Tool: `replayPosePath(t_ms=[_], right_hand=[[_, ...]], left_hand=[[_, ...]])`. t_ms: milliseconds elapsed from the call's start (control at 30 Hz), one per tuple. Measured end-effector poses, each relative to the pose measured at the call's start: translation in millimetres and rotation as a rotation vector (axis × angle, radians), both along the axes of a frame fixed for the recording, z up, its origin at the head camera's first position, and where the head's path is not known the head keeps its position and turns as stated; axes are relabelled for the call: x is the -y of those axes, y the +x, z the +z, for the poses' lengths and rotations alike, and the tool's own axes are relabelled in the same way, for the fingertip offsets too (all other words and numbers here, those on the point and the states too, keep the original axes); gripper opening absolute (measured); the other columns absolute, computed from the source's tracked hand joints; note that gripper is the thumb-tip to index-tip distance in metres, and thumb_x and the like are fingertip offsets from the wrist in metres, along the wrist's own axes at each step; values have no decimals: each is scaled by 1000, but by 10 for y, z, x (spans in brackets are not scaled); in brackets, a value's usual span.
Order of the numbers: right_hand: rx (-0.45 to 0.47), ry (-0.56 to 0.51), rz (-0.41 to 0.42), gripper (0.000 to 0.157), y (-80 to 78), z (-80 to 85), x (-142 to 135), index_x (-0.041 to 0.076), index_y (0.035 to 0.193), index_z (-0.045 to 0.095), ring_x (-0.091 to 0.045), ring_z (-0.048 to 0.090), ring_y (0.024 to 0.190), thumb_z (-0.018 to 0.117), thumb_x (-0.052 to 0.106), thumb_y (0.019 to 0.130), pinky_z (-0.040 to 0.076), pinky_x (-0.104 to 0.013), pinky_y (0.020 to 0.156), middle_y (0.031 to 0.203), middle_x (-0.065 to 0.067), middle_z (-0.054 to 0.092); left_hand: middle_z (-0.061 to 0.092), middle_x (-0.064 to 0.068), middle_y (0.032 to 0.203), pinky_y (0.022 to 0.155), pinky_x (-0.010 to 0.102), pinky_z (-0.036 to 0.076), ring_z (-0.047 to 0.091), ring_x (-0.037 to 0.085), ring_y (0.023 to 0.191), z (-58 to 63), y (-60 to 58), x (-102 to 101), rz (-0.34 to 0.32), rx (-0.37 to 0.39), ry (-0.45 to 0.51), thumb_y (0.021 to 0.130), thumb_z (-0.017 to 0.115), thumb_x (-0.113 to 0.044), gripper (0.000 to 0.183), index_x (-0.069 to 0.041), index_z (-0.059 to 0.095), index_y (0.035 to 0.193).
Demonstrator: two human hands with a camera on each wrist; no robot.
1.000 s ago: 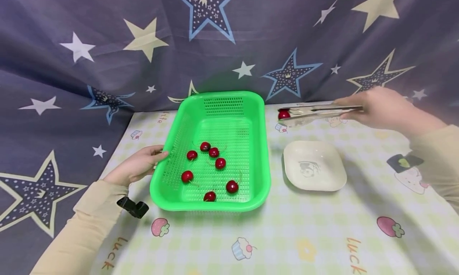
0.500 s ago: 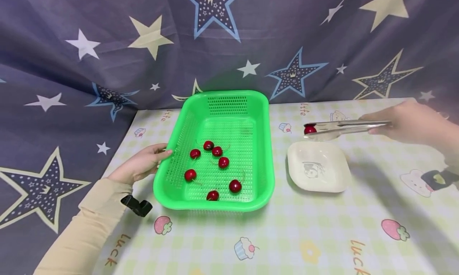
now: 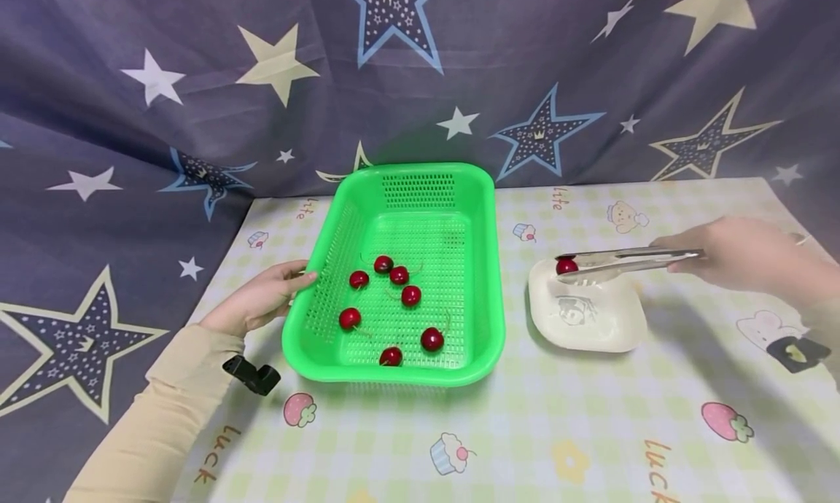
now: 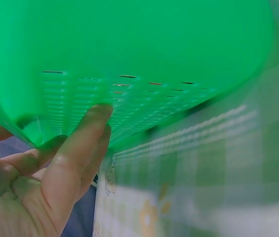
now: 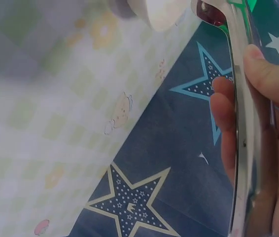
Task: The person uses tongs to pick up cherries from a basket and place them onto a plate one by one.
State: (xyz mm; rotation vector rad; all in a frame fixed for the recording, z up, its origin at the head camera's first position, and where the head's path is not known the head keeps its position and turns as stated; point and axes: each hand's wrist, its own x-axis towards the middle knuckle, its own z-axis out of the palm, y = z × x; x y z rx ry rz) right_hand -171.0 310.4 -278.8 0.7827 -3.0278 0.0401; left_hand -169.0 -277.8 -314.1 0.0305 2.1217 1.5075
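Observation:
My left hand (image 3: 274, 294) holds the green basket (image 3: 394, 375) at its left rim. Its thumb lies over the edge, and its fingers (image 4: 83, 143) press the slotted outer wall. Inside the basket several red cherries (image 3: 410, 296) with stems are spread over the floor. Off to the right, my right hand (image 3: 741, 259) grips metal tongs (image 3: 630, 259), with the thumb on one arm and curled fingers on the other. Between the tongs' tips is one cherry (image 3: 566, 266), over the back left part of a white square dish (image 3: 610, 335) with a printed drawing.
Under everything lies a checked tablecloth (image 3: 367, 445) with printed cupcakes, strawberries and words. Behind the table hangs a dark curtain (image 3: 394, 109) with stars. A black wrist strap (image 3: 251, 375) sits on the left sleeve, and another strap (image 3: 797, 353) on the right.
The tongs and their cherry moved right, then down from behind the dish to over it. My left hand stays at the basket's rim. The head view shifted slightly.

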Motion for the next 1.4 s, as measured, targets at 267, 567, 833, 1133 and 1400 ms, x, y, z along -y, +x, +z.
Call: replayPosePath(t_ms=[267,567,833,1133,1400], right_hand=[[-144,-71,131,32,26,-166,56,16,100,74,-5,42,49,82,16,69,28,-25,39,80,-1,72],[-102,-49,90,33,41,-186,66,17,104,73,-8,41,49,80,15,72,31,-28,41,78,0,71],[-66,-43,84,32,53,-221,84,17,104,72,-9,40,50,79,14,73,31,-28,41,76,2,69],[-89,-36,99,30,42,-244,93,19,101,72,-10,41,50,80,15,72,33,-30,40,73,4,68],[-77,-40,96,32,36,-265,74,18,104,72,-10,40,49,79,16,73,32,-30,40,72,3,67]], left_hand=[[43,17,132,86,33,54,60,3,94,-18,3,23,11,-4,4,103,38,-27,62,5,12,149],[45,15,130,84,32,55,61,3,92,-1,4,-19,19,-7,16,103,40,-27,62,6,13,149],[39,23,136,83,31,55,60,3,92,3,12,-40,20,-4,12,103,39,-26,62,6,11,149],[28,28,144,86,30,54,58,0,93,-13,5,-35,19,-1,11,103,37,-27,63,6,9,149],[27,29,144,85,29,54,58,0,93,3,15,-43,18,-5,19,104,37,-26,62,6,8,149]])
